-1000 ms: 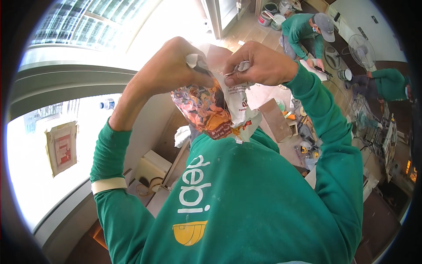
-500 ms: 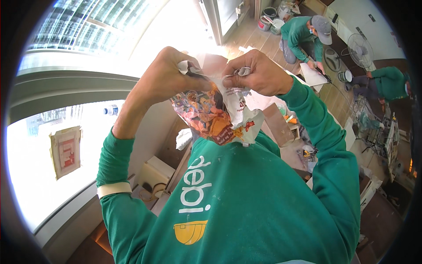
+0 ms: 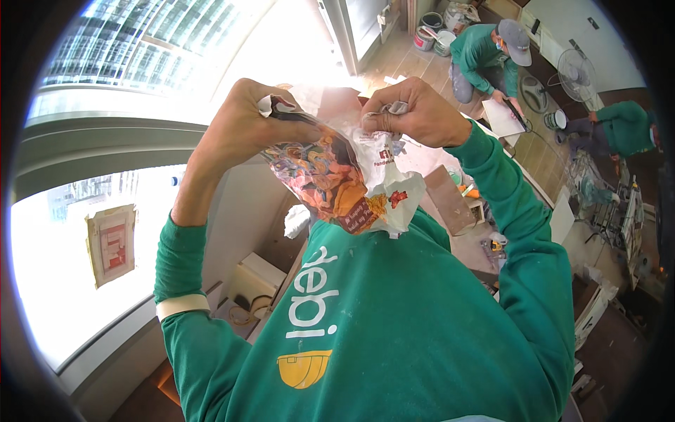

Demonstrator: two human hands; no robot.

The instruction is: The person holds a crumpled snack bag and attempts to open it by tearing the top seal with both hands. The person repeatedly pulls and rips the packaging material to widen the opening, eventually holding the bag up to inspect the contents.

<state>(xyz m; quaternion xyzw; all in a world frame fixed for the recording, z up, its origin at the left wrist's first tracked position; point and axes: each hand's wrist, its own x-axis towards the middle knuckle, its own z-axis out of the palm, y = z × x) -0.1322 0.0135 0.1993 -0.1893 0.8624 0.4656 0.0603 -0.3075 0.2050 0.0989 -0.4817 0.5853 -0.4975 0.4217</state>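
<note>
1. Strong daylight from the window (image 3: 105, 211), left of the crumpled wrapper (image 3: 337, 176); glass blown out to white.
2. More glare above the wrapper, washing out the floor by the doorway.
3. Wrapper and both hands sharp, evenly lit, soft shadow beneath.
4. Heavy fisheye bending away from the wrapper; black vignette at the rim.
5. Dimmer and less distinct far right of the wrapper.

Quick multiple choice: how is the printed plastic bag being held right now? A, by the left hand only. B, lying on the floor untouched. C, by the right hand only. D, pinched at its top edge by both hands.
D: the left hand and the right hand each pinch the crumpled top edge of the printed plastic bag, which hangs between them.
</note>
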